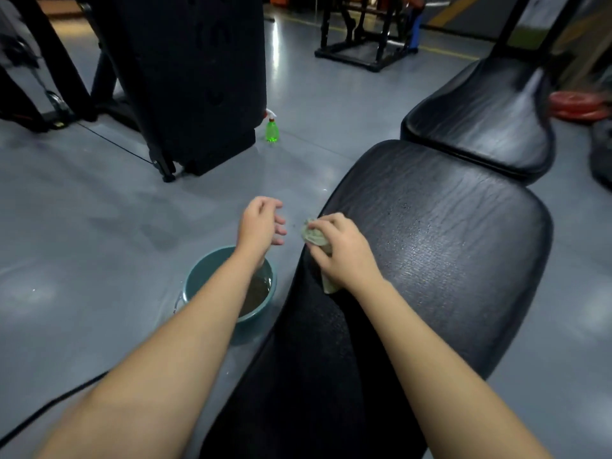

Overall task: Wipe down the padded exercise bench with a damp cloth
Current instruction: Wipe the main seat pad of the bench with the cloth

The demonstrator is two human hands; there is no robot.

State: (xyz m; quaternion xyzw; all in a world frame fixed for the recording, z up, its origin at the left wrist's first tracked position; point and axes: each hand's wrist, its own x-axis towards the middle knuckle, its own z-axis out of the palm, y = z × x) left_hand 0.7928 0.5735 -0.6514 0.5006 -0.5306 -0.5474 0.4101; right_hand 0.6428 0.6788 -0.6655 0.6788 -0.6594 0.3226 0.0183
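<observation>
Our right hand point(344, 256) curls its fingers around a bunched pale cloth point(313, 235), pressing it on the left edge of the black padded bench point(447, 243). Our left hand point(261, 225) hangs just off the bench's left side, fingers loosely bent and holding nothing, above a teal bucket point(196, 278) of murky water beside the bench. A green spray bottle point(272, 129) stands on the floor, well left of the bench.

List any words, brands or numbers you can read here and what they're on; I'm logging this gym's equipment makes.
No text can be read.
The bench, cloth and basin show no print.
The spray bottle is too small to show a label.
The red plates are too blurred to read.
</observation>
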